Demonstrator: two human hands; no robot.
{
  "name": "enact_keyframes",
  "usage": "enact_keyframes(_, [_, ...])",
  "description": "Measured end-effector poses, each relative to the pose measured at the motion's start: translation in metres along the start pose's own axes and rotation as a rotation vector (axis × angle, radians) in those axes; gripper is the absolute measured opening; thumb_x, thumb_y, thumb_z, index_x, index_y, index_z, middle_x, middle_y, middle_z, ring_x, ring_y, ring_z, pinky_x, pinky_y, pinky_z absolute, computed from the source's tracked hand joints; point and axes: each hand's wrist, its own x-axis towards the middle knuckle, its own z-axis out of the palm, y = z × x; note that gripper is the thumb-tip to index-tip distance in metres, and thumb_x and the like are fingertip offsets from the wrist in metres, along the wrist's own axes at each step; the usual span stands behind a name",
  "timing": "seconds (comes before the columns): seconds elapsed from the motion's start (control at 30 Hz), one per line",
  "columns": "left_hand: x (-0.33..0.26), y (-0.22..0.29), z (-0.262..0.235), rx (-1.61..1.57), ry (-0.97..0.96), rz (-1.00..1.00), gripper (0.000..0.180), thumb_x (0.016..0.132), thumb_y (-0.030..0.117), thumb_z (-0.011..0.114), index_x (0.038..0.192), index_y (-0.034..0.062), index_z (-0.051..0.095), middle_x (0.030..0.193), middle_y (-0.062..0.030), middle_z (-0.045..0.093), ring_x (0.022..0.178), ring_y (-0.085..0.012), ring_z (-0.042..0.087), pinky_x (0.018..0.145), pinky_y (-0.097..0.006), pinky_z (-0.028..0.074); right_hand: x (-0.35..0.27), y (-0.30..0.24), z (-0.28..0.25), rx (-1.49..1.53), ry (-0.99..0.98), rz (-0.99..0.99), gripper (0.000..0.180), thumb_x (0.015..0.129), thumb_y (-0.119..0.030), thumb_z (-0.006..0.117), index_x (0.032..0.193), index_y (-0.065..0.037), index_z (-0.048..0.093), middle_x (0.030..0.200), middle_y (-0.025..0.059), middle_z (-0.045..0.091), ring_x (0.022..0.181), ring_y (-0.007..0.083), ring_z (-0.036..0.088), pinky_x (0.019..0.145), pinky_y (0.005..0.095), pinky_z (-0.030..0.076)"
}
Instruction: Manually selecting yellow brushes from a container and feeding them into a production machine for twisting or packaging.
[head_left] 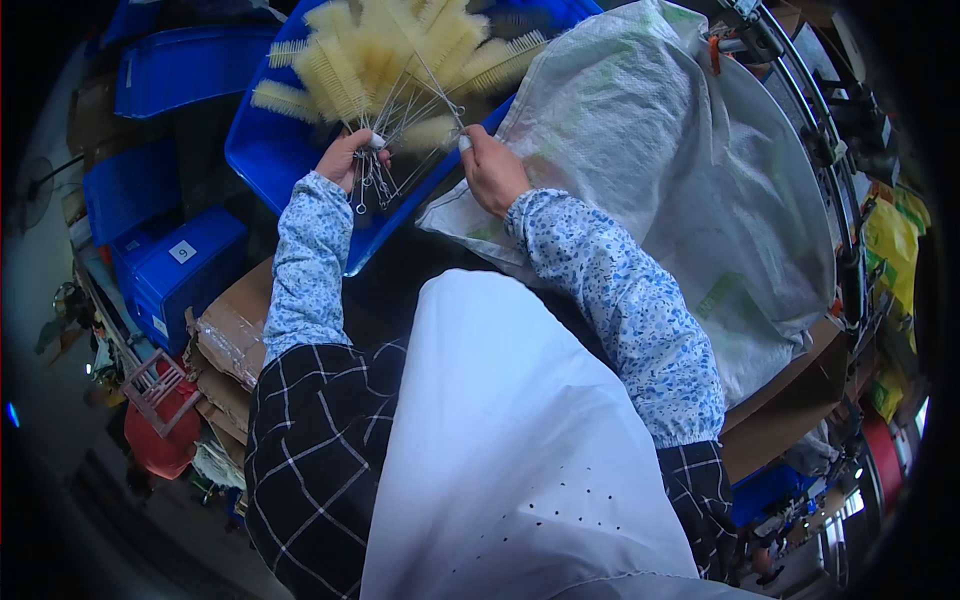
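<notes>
Yellow bottle brushes [345, 75] with twisted wire handles lie fanned out over a blue plastic bin [262, 150]. My left hand [345, 160] is closed round a bunch of their wire handles, whose looped ends stick out below the fingers. To its right, my right hand [492, 172] pinches the looped wire end of a single brush, its thumb and fingers pressed together. That brush's wire runs up and left across the others. White covers show on the thumb tips of both hands.
A large white woven sack [640, 150] lies right beside the bin and under my right forearm. Blue bins [185, 265] and a cardboard box [235, 325] stand at the left. A curved dark metal frame [815, 120] borders the sack.
</notes>
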Motion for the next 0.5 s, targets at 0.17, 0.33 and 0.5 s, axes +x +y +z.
enact_keyframes(0.17, [-0.003, 0.009, 0.009, -0.279, -0.148, -0.102, 0.021, 0.081, 0.015, 0.047, 0.091, -0.0034, 0.047, 0.076, -0.0147, 0.055, 0.064, -0.0202, 0.056, 0.061, -0.037, 0.050, -0.016, -0.033, 0.001, -0.217, -0.162, -0.079, 0.019, 0.076, -0.021, 0.042, 0.080, -0.003, 0.046, 0.070, 0.0177, 0.056, 0.068, 0.0352, 0.054, 0.063, 0.0450, 0.042])
enact_keyframes(0.33, [-0.015, 0.011, 0.036, -0.355, -0.171, -0.085, 0.031, 0.074, 0.015, 0.060, 0.095, -0.0036, 0.048, 0.080, -0.0136, 0.056, 0.064, -0.0164, 0.056, 0.060, -0.030, 0.050, -0.006, -0.042, 0.010, -0.366, -0.174, -0.278, 0.020, 0.076, -0.020, 0.042, 0.078, -0.001, 0.047, 0.070, 0.0148, 0.059, 0.066, 0.0310, 0.057, 0.061, 0.0421, 0.043])
enact_keyframes(0.5, [-0.007, 0.007, 0.036, -0.162, -0.035, -0.169, 0.026, 0.070, 0.014, 0.062, 0.088, -0.0023, 0.054, 0.076, -0.0110, 0.059, 0.057, -0.0156, 0.057, 0.052, -0.025, 0.051, -0.003, -0.042, 0.000, -0.389, -0.351, -0.203, 0.031, 0.077, -0.028, 0.045, 0.078, 0.002, 0.052, 0.066, 0.0164, 0.058, 0.061, 0.0285, 0.057, 0.059, 0.0386, 0.043])
